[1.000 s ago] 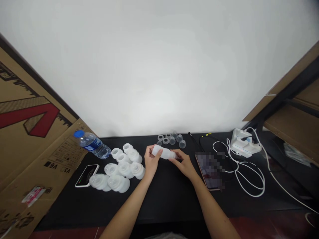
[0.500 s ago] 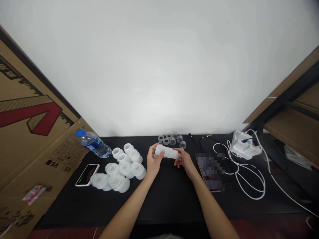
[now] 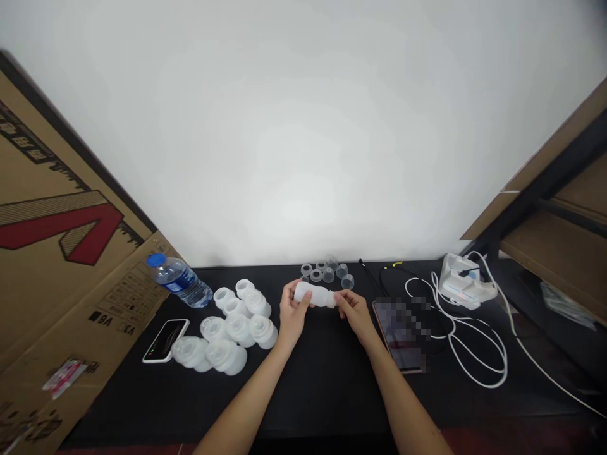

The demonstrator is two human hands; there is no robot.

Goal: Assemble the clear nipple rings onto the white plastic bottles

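Observation:
A white translucent baby bottle (image 3: 313, 294) lies sideways in the air between my hands, over the black table. My left hand (image 3: 293, 311) is wrapped round its base end, thumb along the side. At the neck end, the fingers of my right hand (image 3: 353, 308) pinch a collar ring (image 3: 332, 299); the fingertips partly hide it. Just beyond the bottle lie several clear rings (image 3: 315, 275) and clear domed caps (image 3: 347, 281). Left of my hands stand several similar white bottles (image 3: 239, 326), some with clear tops and some with bare necks.
At the left are a water bottle (image 3: 179, 281) with a blue cap, a white-framed device (image 3: 165, 341) and a cardboard box (image 3: 61, 303). On the right lie a phone or tablet (image 3: 398, 335), looped white cable (image 3: 474, 378) and a white power strip (image 3: 467, 281). A white wall (image 3: 303, 139) rises behind.
The right fingers have closed in on the bottle's neck and collar. The bottle has turned slightly more level. The whole view has shifted a little.

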